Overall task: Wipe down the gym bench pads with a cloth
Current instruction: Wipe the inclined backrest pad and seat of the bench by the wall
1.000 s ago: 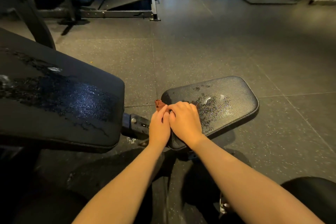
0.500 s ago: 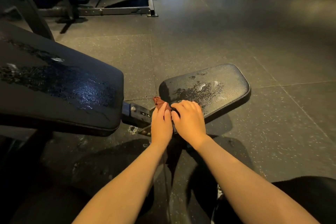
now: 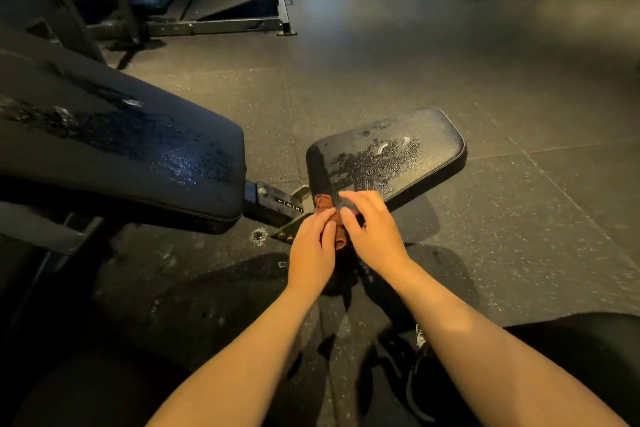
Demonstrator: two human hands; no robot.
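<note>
A small black seat pad (image 3: 398, 149) lies ahead of me, wet in its middle. The large black back pad (image 3: 121, 146) stretches to the left, with wet streaks across it. A reddish-brown cloth (image 3: 325, 203) is bunched at the near left corner of the seat pad. My left hand (image 3: 311, 253) holds the cloth from below, fingers curled on it. My right hand (image 3: 372, 232) pinches the cloth's top at the pad's near edge, its fingers partly lifted. Most of the cloth is hidden between my hands.
A metal adjuster bracket (image 3: 277, 204) joins the two pads. Speckled rubber floor (image 3: 485, 62) spreads around the bench. A rack base (image 3: 225, 22) stands at the back left, more equipment at the far right. My dark-clad knee (image 3: 571, 357) is at the lower right.
Both hands have drawn back with the cloth from the seat pad's surface to its near left edge. My right hand's fingers have lifted and spread.
</note>
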